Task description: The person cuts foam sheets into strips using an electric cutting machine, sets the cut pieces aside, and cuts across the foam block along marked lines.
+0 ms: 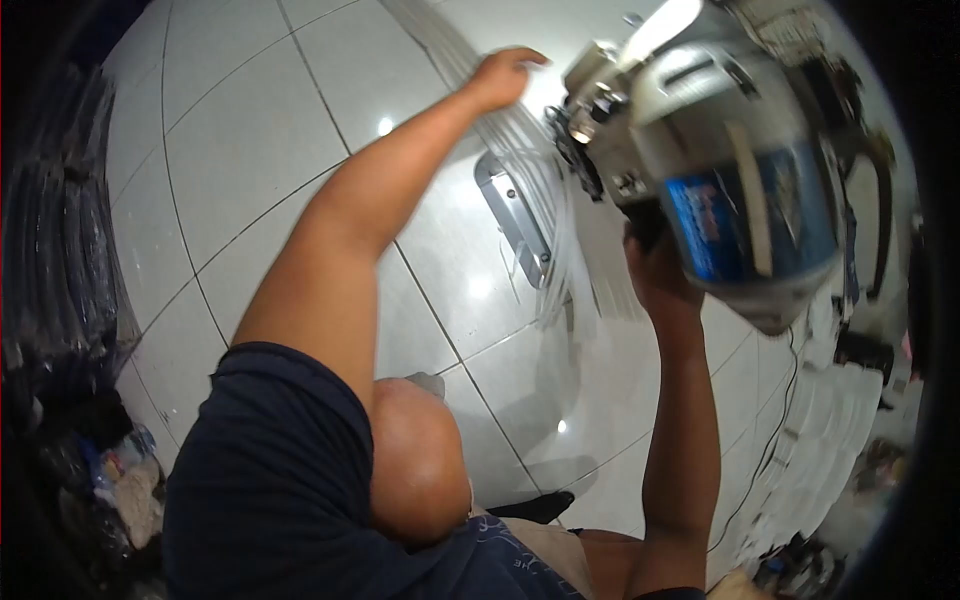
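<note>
A large electric cutting machine point(740, 200) fills the upper right, with a silver motor housing, a blue label and a dark curved handle on its far side. My right hand point(662, 272) is closed at a black part on the machine's near side; the housing hides its fingertips. A grey metal base plate point(515, 222) with screws lies on the tiles to the left. Thin translucent white layers point(545, 190) run in curved folds between plate and machine. Above them, my left hand point(505, 78) has its index finger stretched out and holds nothing visible.
Dark plastic-wrapped stacks point(65, 240) line the left edge. White stacked pieces point(815, 450) and a black cable point(775, 440) lie at right. My bent knee point(418, 460) is close below, above the tiled floor point(240, 150). Mixed items point(800, 565) sit at lower right.
</note>
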Available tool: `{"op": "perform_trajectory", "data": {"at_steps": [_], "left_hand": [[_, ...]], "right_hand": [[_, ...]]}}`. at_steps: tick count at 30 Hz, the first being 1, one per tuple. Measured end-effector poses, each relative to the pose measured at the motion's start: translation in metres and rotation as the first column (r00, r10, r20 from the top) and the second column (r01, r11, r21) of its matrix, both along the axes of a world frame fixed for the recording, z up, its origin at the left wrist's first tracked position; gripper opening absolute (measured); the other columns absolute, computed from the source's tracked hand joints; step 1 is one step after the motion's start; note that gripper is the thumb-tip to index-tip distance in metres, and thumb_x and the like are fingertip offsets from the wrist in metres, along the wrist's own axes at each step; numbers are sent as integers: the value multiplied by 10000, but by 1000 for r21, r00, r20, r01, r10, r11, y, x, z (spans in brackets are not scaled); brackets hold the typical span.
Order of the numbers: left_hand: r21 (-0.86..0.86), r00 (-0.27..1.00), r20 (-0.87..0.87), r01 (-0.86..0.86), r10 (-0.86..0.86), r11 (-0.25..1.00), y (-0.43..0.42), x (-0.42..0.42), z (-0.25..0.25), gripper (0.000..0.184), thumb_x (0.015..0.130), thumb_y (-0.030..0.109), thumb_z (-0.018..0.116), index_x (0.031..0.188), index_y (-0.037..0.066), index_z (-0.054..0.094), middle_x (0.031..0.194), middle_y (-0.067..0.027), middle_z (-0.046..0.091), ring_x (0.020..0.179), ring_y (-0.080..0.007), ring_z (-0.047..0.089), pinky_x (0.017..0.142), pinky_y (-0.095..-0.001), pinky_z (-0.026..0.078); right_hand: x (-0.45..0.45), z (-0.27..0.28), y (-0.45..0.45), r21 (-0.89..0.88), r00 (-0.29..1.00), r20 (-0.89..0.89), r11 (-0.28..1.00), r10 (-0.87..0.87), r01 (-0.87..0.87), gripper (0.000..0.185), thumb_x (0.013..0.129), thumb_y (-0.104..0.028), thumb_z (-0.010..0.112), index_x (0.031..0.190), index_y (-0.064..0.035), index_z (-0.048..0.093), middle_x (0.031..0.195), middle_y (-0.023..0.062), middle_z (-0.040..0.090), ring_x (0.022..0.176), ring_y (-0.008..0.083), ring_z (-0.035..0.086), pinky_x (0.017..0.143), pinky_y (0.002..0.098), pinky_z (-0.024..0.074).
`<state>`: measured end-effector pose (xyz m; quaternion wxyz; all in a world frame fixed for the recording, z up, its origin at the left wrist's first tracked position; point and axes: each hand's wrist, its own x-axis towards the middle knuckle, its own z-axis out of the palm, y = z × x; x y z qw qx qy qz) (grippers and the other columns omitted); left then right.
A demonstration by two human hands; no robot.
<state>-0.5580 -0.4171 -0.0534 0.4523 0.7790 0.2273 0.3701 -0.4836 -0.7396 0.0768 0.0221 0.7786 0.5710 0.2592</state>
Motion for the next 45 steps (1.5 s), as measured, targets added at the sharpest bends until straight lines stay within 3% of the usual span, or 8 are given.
{"op": "perform_trajectory", "data": {"at_steps": [4,11,17,19,21,27,31,45], "left_hand": [[156,901,105,-432,420,888,-46,-53,5,176,767,70,534,900,36,644,931,-146,648,913,-334,614,834,-420,486],[261,703,-237,711,-671,652,-277,-105,22,374,733,218,714,1059,78,598,1106,-146,582,1126,-332,529,979,-474,397],[728,851,-348,509,-392,458,-346,-26,-4,627,753,546,662,1128,47,605,1170,-131,580,1167,-305,507,1055,-473,315],[283,386,-892,882,-234,376,-346,-14,2,720,698,610,681,1124,33,620,1153,-127,594,1137,-271,519,1031,-424,327],[385,499,-824,841,-267,381,-347,-18,-16,692,675,612,698,1072,47,645,1047,-105,638,1035,-254,571,968,-383,364],[151,290,-926,871,-241,467,-340,-71,-19,540,709,528,715,972,58,666,901,-104,665,906,-261,619,867,-374,420],[311,610,-743,678,-274,666,-305,-123,-40,451,749,444,705,890,20,656,884,-153,644,896,-305,606,859,-416,436],[253,771,-614,395,-169,883,-253,-153,-43,280,795,258,710,997,75,646,944,-89,601,914,-282,583,818,-414,468]], "right_hand": [[-3,4,5,-71,960,-258,993,-109,93,524,820,-407,672,1182,-37,586,1169,213,598,1085,393,571,970,480,426],[7,-12,-5,93,995,-49,992,92,-87,466,836,-419,634,1112,-44,617,1052,176,642,976,371,617,879,473,473],[23,-14,-22,187,945,121,928,303,-321,285,820,-348,645,919,-81,665,778,127,629,734,321,625,672,446,502],[37,-29,-44,51,948,158,957,275,-286,339,822,-352,652,1039,-92,640,925,111,633,872,303,612,788,438,471],[44,-39,-65,-48,968,176,984,176,-170,513,830,-391,673,1247,-102,597,1208,77,638,1139,262,589,1014,408,414],[38,9,-121,123,854,-458,969,249,-216,408,772,-209,709,1157,-101,630,1087,109,647,1007,294,606,872,427,476],[41,34,-177,126,702,-679,976,216,-178,467,767,-211,743,1204,-123,603,1122,94,639,1053,283,595,905,424,471],[114,53,-352,-113,794,-519,946,-316,303,514,790,-227,743,1255,-107,561,1206,103,597,1126,270,554,962,415,432]]}}
